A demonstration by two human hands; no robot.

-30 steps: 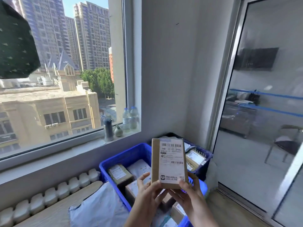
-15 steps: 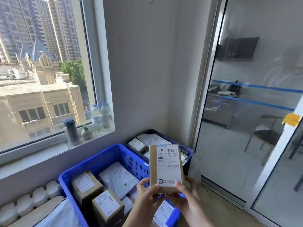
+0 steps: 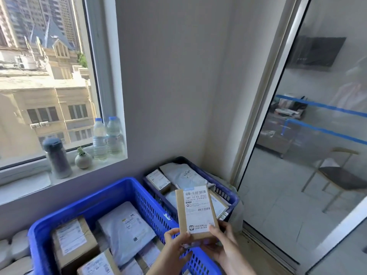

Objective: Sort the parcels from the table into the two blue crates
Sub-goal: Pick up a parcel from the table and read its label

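Note:
A small brown cardboard parcel [image 3: 196, 212] with a white shipping label stands upright in front of me. My left hand [image 3: 174, 248] grips its lower left edge and my right hand [image 3: 224, 245] grips its lower right edge. It hangs above the gap between two blue crates. The near crate [image 3: 111, 192] at the lower left holds brown boxes and grey mailer bags. The far crate [image 3: 231, 193] in the room's corner also holds boxes and grey bags.
A windowsill at the left carries two water bottles [image 3: 106, 135], a dark flask [image 3: 56, 157] and a small potted plant [image 3: 83, 158]. A glass sliding door [image 3: 317, 135] fills the right side. White padded items [image 3: 12, 249] lie at the lower left edge.
The view has swung right and down, bringing both crates more fully into sight. The parcel stays held in both hands and now sits lower, closer to the crates.

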